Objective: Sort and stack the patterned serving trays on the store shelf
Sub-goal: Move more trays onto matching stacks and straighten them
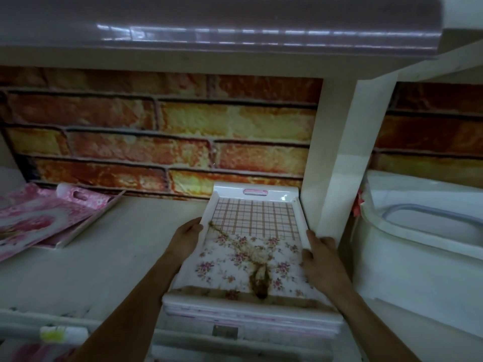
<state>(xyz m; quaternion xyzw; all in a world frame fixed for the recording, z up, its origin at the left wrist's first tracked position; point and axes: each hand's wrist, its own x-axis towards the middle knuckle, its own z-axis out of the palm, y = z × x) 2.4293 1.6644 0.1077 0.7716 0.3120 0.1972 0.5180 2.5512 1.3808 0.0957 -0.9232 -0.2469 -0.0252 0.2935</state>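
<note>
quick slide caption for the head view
A person's left hand and right hand hold a white flowered plastic tray stack on the shelf, pink trays farther left

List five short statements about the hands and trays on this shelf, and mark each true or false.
1. The left hand and right hand grip the stack of trays at its two long sides. True.
2. The top tray is plain blue. False: it shows a check pattern on its far half and small flowers on its near half, inside a white rim.
3. Pink trays lie at the left of the same shelf. True.
4. The shelf's back wall is bare white. False: it has a brick pattern.
5. The stack sits among the pink trays. False: it is apart from them, at the right beside the white divider.
</note>
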